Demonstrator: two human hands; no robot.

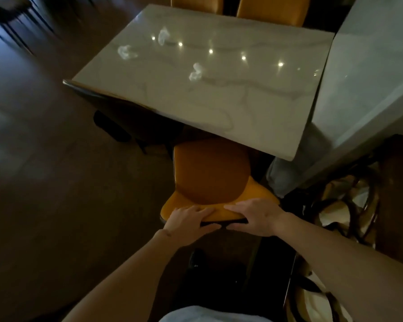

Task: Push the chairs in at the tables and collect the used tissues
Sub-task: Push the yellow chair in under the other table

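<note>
— Where is the chair found?

— The orange chair (209, 173) is seen at the near edge of the marble table (254, 108), its seat front tucked under the tabletop and its backrest toward the camera.

— How is it held?

— The backrest top is gripped by both hands: the left hand (186, 219) and the right hand (256, 216) are laid side by side, fingers over the front, thumbs curled under the dark rear edge.

— And the tissues?

— Three crumpled tissues are left on the tabletop: one (126, 52) near the left edge, one (163, 36) farther back, one (195, 72) nearer the middle.

— What lies beyond?

— Two more orange chairs (272, 10) are set at the far side.
</note>
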